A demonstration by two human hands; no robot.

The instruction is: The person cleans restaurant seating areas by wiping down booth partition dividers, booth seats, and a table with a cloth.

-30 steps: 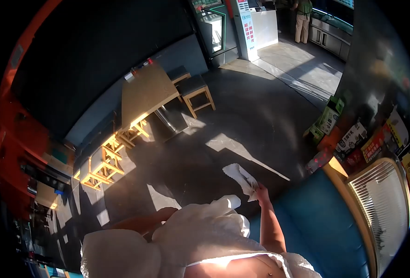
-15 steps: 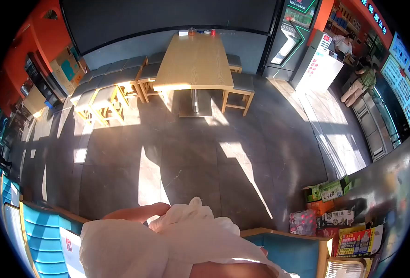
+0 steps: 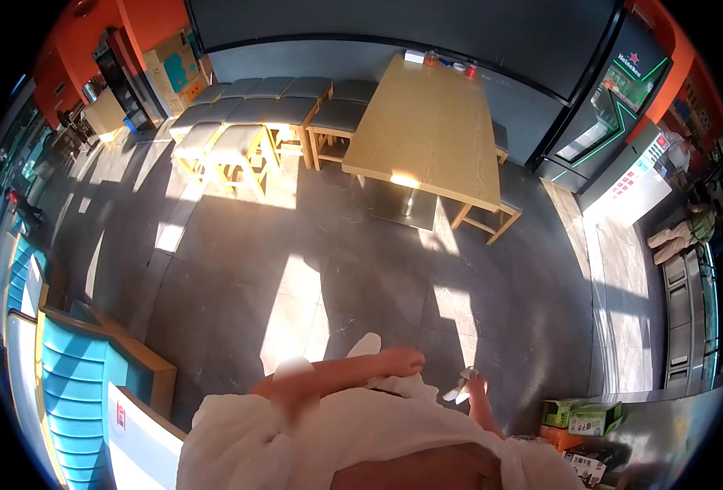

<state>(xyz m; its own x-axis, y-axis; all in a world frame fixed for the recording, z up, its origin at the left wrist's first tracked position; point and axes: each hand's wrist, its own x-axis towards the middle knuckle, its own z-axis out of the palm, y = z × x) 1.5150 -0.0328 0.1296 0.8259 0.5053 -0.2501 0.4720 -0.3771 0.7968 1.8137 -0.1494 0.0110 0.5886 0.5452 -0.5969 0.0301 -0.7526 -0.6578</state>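
My left hand (image 3: 400,361) reaches across in front of my body, its fingers curled in, and nothing shows in it. Under that forearm lies my loose white top (image 3: 337,433). At my right side hangs my right hand (image 3: 471,380), small in view, with its fingers bent around a small white and grey thing (image 3: 457,390) whose kind I cannot make out. The white tip of a shoe (image 3: 366,344) pokes out beyond my left wrist over the dark floor (image 3: 378,294).
Ahead stands a wooden table (image 3: 427,122) with grey-topped stools (image 3: 239,143) beside it. Blue bench seating (image 3: 71,384) is at the left, cartons (image 3: 586,420) at the lower right. A drinks fridge (image 3: 602,106) and a person (image 3: 684,233) are at the right.
The view has turned left and moved away from the bench, so table and fridge sit further right. My left hand has swung across to the right; my right hand has come into view.
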